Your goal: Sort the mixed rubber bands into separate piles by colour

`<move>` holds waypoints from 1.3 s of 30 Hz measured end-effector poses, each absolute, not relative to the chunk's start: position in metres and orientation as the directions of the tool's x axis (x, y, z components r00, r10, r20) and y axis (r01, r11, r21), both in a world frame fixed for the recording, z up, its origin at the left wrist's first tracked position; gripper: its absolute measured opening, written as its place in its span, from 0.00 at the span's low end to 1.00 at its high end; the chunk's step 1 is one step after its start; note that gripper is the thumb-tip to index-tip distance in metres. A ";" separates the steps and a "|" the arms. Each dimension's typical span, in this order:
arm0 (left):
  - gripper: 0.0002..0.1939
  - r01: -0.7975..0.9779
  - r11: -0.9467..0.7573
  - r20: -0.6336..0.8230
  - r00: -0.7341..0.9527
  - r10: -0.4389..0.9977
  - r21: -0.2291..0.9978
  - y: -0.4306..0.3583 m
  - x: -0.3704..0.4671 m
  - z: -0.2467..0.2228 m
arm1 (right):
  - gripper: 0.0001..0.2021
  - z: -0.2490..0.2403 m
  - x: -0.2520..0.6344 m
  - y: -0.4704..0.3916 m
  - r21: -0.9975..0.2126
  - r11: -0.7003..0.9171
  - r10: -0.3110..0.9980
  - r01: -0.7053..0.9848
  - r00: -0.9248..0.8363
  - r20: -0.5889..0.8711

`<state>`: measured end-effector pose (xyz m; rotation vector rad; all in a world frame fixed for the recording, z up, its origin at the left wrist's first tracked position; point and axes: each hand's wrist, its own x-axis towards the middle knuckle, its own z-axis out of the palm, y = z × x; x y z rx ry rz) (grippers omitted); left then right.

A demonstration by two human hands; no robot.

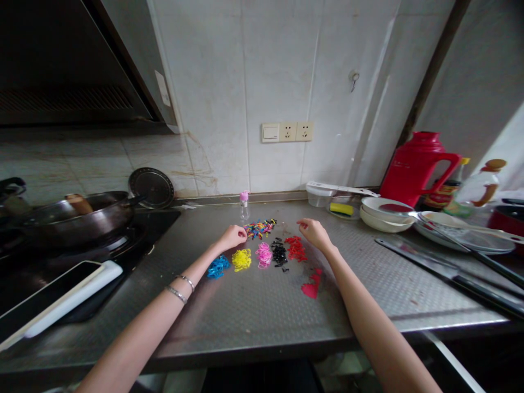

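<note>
Small rubber bands lie in piles on the metal counter. A mixed-colour pile is at the back, with blue, yellow, pink, black and red piles in a row before it. My left hand is at the left edge of the mixed pile, fingers pressed together; what they hold, if anything, is too small to name. Beyond the red pile, to the right, my right hand has its fingertips pinched together, their contents also too small to make out.
A small bottle with a pink cap stands behind the mixed pile. Red pieces lie near my right forearm. At left are a pan and a phone; at right, bowls, a red jug and a knife.
</note>
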<state>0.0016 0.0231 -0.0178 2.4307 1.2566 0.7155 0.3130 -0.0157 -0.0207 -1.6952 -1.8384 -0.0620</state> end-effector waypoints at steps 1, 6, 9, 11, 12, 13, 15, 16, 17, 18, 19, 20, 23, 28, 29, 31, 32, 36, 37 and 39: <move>0.09 0.657 -0.568 0.290 0.491 0.822 0.496 0.023 0.002 -0.017 | 0.15 -0.021 0.313 -0.016 -0.372 0.173 0.883 0.912 0.024 0.469; 0.10 0.585 -0.597 0.306 0.524 0.795 0.549 0.019 0.015 -0.013 | 0.15 -0.020 0.313 -0.017 -0.377 0.170 0.889 0.911 0.023 0.458; 0.10 0.547 -0.615 0.290 0.566 0.771 0.568 0.014 0.032 -0.007 | 0.15 -0.019 0.312 -0.017 -0.380 0.154 0.896 0.912 0.033 0.442; 0.09 0.522 -0.640 0.289 0.601 0.745 0.564 0.010 0.045 -0.004 | 0.15 -0.019 0.312 -0.018 -0.380 0.143 0.901 0.914 0.039 0.432; 0.09 0.508 -0.656 0.294 0.618 0.729 0.558 0.008 0.051 -0.003 | 0.15 -0.018 0.312 -0.018 -0.380 0.141 0.902 0.914 0.040 0.430; 0.09 0.496 -0.671 0.298 0.634 0.713 0.551 0.006 0.057 -0.002 | 0.15 -0.018 0.311 -0.018 -0.378 0.140 0.902 0.915 0.039 0.430; 0.09 0.476 -0.696 0.300 0.664 0.685 0.538 0.000 0.068 0.000 | 0.15 -0.017 0.311 -0.019 -0.375 0.146 0.899 0.916 0.036 0.437; 0.08 0.470 -0.707 0.298 0.676 0.673 0.529 -0.003 0.072 0.000 | 0.15 -0.017 0.311 -0.019 -0.373 0.151 0.896 0.916 0.033 0.443; 0.08 0.467 -0.717 0.297 0.688 0.662 0.517 -0.007 0.075 0.000 | 0.15 -0.017 0.311 -0.019 -0.372 0.156 0.893 0.915 0.030 0.448; 0.09 0.464 -0.728 0.295 0.700 0.651 0.504 -0.010 0.077 0.000 | 0.15 -0.016 0.311 -0.020 -0.372 0.160 0.892 0.914 0.028 0.452; 0.09 0.461 -0.737 0.296 0.708 0.641 0.494 -0.012 0.079 0.000 | 0.15 -0.016 0.310 -0.020 -0.373 0.161 0.891 0.914 0.028 0.452; 0.10 0.459 -0.742 0.299 0.711 0.637 0.488 -0.014 0.079 -0.001 | 0.15 -0.016 0.310 -0.021 -0.373 0.160 0.892 0.914 0.028 0.452; 0.12 0.455 -0.724 0.310 0.689 0.655 0.519 -0.015 0.074 -0.001 | 0.15 -0.015 0.309 -0.022 -0.369 0.158 0.893 0.916 0.027 0.449; 0.13 0.485 -0.640 0.325 0.583 0.745 0.596 0.002 0.041 0.000 | 0.15 -0.015 0.308 -0.023 -0.369 0.153 0.893 0.917 0.032 0.448; 0.13 0.500 -0.615 0.310 0.563 0.766 0.610 0.007 0.032 -0.001 | 0.15 -0.015 0.308 -0.023 -0.370 0.152 0.894 0.917 0.032 0.446; 0.15 0.525 -0.564 0.289 0.516 0.806 0.637 0.017 0.012 -0.003 | 0.15 -0.016 0.308 -0.023 -0.368 0.153 0.894 0.917 0.030 0.446; 0.15 0.531 -0.543 0.294 0.483 0.825 0.651 0.022 0.003 -0.005 | 0.15 -0.016 0.308 -0.022 -0.367 0.155 0.893 0.917 0.029 0.448; 0.17 0.545 -0.388 0.269 0.288 0.919 0.743 0.034 -0.026 -0.017 | 0.15 -0.018 0.308 -0.021 -0.367 0.158 0.893 0.917 0.026 0.450; 0.18 0.537 -0.340 0.246 0.241 0.939 0.772 0.034 -0.030 -0.019 | 0.15 -0.018 0.308 -0.021 -0.367 0.157 0.894 0.917 0.025 0.447; 0.20 0.499 -0.261 0.198 0.177 0.964 0.826 0.033 -0.035 -0.024 | 0.15 -0.018 0.309 -0.020 -0.366 0.158 0.896 0.917 0.022 0.443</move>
